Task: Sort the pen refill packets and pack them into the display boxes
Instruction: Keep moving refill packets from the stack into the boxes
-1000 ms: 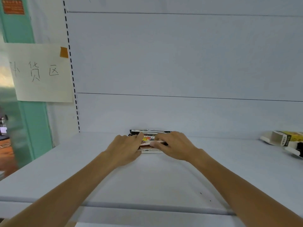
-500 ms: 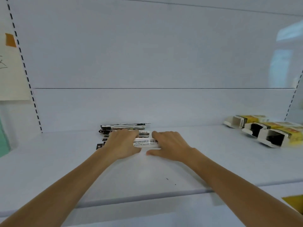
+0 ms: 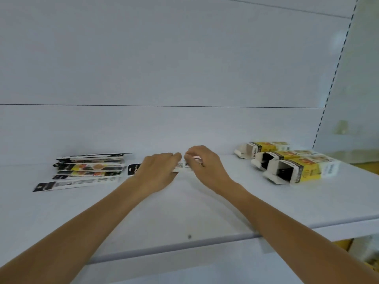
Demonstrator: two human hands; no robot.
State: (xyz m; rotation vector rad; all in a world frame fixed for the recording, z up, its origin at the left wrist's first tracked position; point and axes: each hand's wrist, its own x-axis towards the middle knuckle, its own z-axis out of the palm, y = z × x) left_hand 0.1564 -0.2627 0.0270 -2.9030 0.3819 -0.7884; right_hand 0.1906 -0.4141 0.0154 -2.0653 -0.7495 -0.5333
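One pen refill packet at mid-shelf, lengthwise left-right, was held at both ends. Grip: left hand curled over left part, black header poked out past knuckles; right hand arched, fingertips pinched right end. Further left, pile of refill packets lay on white shelf. Three yellow display boxes lay on sides at right, open ends leftward.

yellow-and-white display boxes — black, white and orange packets — pale grey shelf.
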